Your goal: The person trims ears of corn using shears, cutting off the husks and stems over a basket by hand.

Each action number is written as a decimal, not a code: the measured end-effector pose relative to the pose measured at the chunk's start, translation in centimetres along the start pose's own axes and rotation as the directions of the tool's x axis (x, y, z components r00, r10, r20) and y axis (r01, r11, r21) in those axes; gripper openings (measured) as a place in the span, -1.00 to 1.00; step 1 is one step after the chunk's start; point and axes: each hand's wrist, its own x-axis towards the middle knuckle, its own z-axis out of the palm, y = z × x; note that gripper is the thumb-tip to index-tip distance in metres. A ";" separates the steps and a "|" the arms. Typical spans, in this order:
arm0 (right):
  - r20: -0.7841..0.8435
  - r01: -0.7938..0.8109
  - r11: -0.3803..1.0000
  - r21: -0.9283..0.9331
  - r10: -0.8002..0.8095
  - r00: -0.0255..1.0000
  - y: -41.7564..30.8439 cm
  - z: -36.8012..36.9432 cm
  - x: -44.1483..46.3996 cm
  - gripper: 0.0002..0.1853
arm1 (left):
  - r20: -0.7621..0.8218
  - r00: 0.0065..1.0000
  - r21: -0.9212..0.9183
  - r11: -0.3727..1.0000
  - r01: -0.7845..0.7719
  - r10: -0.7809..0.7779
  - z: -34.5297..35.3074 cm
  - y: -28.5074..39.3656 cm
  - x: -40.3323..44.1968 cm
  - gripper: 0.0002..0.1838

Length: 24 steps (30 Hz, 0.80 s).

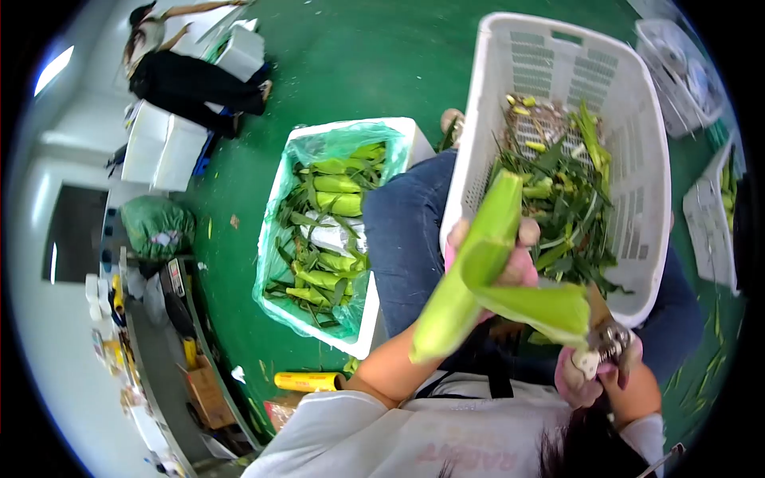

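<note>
In my left hand [519, 269] is an ear of corn [462, 295] in its green husk, held at a slant over the near left side of the white basket. One husk leaf [538, 307] is peeled back and reaches toward my right hand [578, 386]. That hand is closed around pruning shears [612, 342], whose blades are partly hidden near the leaf. Both hands wear pink fingerless coverings. Inside the white plastic basket [653, 199] lie cut leaves and husk trimmings [558, 191].
Left of my leg stands a foam box [374, 315] lined with green plastic, holding several husked-in ears [339, 203]. A yellow roll [309, 382] lies on the green floor. White crates [705, 215] stand at right. Another person [183, 76] works at upper left beside foam boxes.
</note>
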 end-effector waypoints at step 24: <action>-0.631 -0.111 0.982 -0.150 -0.008 0.775 8.0 -0.8 6.2 -0.26 | -0.123 -0.816 -0.146 0.803 0.578 0.564 3.9 -17.8 -62.1 -0.49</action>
